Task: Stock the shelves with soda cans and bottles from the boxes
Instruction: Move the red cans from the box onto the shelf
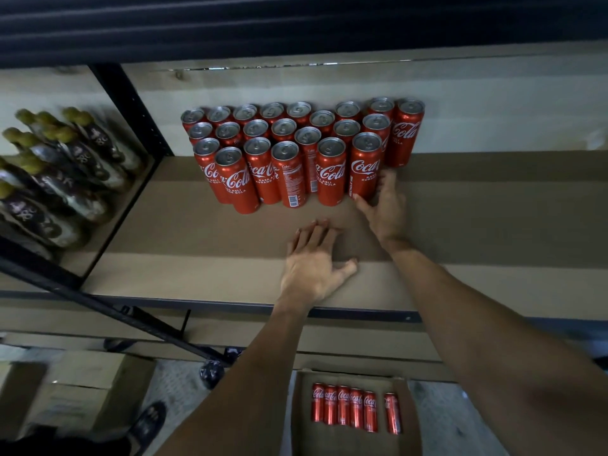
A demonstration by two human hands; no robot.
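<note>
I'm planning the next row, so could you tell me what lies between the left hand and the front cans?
Nothing: between the left hand and the front cans the head view shows bare shelf board.

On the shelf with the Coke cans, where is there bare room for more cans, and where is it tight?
Bare cardboard lies right of the can block, past the right hand, and along the front strip left of the left hand. Crowded: the can block itself and the bottles in the left bay.
</note>
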